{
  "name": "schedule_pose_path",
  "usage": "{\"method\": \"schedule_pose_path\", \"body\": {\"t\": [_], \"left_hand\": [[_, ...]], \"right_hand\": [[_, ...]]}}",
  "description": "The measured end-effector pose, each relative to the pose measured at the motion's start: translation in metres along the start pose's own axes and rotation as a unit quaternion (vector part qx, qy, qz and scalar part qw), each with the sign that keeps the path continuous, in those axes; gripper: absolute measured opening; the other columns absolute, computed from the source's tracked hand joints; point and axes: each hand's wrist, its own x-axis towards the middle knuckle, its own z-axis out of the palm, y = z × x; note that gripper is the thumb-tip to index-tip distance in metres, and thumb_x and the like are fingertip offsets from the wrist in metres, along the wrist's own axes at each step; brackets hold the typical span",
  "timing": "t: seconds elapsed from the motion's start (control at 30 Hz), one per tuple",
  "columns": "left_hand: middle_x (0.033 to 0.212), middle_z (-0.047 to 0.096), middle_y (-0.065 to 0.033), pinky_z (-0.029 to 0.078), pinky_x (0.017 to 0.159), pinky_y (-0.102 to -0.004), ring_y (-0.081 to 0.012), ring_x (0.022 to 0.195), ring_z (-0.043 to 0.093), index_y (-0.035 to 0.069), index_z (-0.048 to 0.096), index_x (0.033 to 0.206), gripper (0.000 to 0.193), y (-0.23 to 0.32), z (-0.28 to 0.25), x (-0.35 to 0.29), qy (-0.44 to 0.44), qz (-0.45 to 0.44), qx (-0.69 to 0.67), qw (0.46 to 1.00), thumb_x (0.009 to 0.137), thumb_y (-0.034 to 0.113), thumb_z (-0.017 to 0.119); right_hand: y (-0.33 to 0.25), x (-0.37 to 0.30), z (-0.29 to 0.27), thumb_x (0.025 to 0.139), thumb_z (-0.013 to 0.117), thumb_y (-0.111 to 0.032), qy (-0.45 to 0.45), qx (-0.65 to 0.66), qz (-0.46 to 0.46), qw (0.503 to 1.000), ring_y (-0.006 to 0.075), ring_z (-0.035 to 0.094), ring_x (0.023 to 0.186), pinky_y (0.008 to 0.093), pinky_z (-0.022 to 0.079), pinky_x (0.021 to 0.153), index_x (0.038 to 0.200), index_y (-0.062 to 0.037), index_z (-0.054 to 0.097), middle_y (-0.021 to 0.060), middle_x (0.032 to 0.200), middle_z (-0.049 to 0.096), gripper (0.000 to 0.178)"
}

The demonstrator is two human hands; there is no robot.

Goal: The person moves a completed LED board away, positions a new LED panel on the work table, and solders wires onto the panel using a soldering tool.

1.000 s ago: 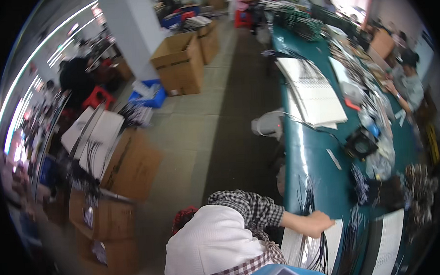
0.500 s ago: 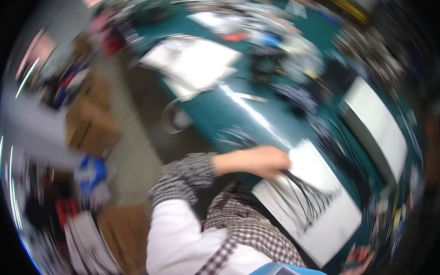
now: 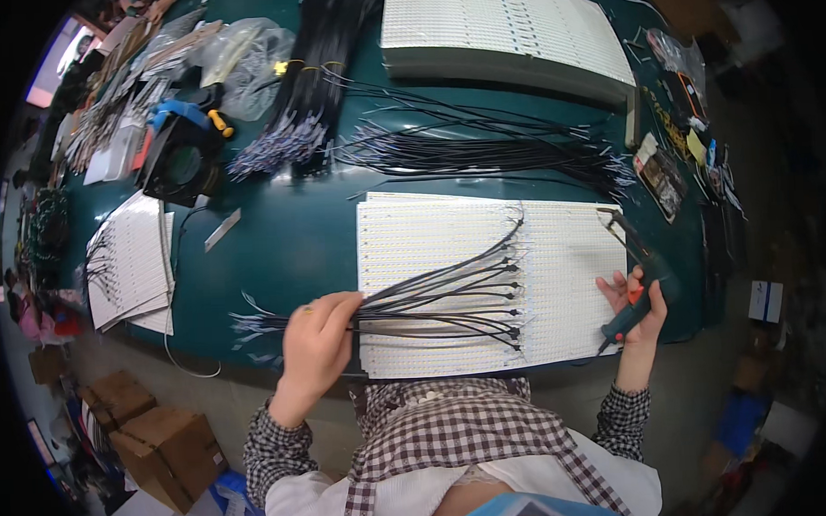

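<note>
My left hand (image 3: 320, 341) is closed around a bundle of black wires (image 3: 437, 298). Their loose tips stick out to its left, while their other ends fan out over a white panel (image 3: 568, 280) of narrow strips and meet it along a line near its middle. More white sheets peek out beneath that panel. At the panel's right side, my right hand (image 3: 650, 318) grips a dark green soldering gun (image 3: 626, 321) with red parts. Its thin metal front end points up and left, over the panel's far right corner.
Loose black wires (image 3: 482, 153) lie beyond the panel, beside a thick bundle (image 3: 320, 75). Farther back stands a stack of white panels (image 3: 505, 23). Wired panels (image 3: 131, 259), a black fan-like device (image 3: 184, 161) and a clear plastic bag (image 3: 247, 68) are to the left.
My view has swung round and sharpened, with the panel now straight in front. The left hand still has the wires, now lower and left. My right hand with the soldering gun has come fully into view.
</note>
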Motion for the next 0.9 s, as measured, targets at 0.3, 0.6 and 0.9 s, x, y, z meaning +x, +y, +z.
{"method": "schedule_pose_path", "body": {"t": [0.3, 0.6, 0.9], "left_hand": [[0.108, 0.068, -0.0071, 0.045, 0.081, -0.0385, -0.026, 0.091, 0.062, 0.005, 0.071, 0.12, 0.051, -0.046, -0.034, 0.025, 0.018, 0.013, 0.186, 0.982, 0.072, -0.007, 0.061], [0.118, 0.067, -0.015, 0.049, 0.092, -0.0405, -0.0352, 0.106, 0.064, 0.003, 0.066, 0.123, 0.045, 0.024, -0.039, 0.129, -0.205, 0.05, -0.121, 0.97, 0.079, 0.001, 0.074], [0.089, 0.067, -0.0139, 0.052, 0.067, -0.0369, -0.026, 0.074, 0.067, 0.001, 0.065, 0.093, 0.019, 0.051, 0.105, 0.193, -0.205, 0.033, -0.177, 0.962, 0.089, 0.016, 0.074]], "right_hand": [[0.005, -0.001, -0.014, 0.098, 0.064, -0.029, -0.014, 0.027, -0.018, 0.999, 0.029, 0.057, 0.126, 0.0735, 0.032, 0.112, 0.125, -0.0016, 0.057, 0.0073, 0.106, 0.069, 0.039], [0.006, -0.002, 0.0, 0.099, 0.06, -0.027, 0.047, -0.006, -0.012, 0.999, 0.029, 0.062, 0.117, 0.0681, 0.035, 0.114, 0.118, 0.0028, 0.058, 0.0114, 0.096, 0.067, 0.035], [0.007, -0.007, 0.003, 0.098, 0.06, -0.027, 0.038, -0.002, -0.017, 0.999, 0.0296, 0.063, 0.113, 0.0654, 0.038, 0.113, 0.117, 0.0008, 0.058, 0.0137, 0.095, 0.066, 0.034]]}}
